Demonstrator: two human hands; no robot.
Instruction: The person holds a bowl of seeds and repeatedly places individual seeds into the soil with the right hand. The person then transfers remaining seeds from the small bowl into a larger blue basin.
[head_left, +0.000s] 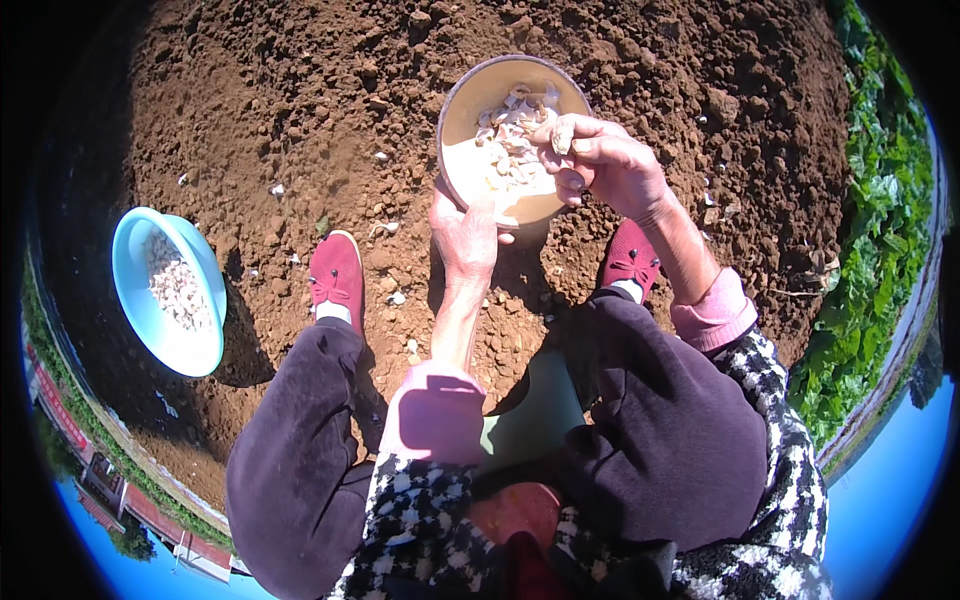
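My left hand (466, 232) grips the near rim of a round bowl (465, 105), thumb on the inside, and keeps it tilted above the soil. Inside the bowl lies a loose heap of garlic cloves (514, 146) with pale papery skins. Over the bowl's right side, my right hand (592, 157) pinches a garlic clove (562, 139) between thumb and fingers. The other fingers of that hand are curled, and what may lie within them is hidden.
A light-blue plastic basin (202, 352) of garlic cloves (178, 289) stands on the left, by my left shoe (335, 274). Scattered cloves (396, 298) dot the clumpy brown soil (300, 112). Leafy green plants (877, 247) border the right side. A pale-green object (536, 420) is between my legs.
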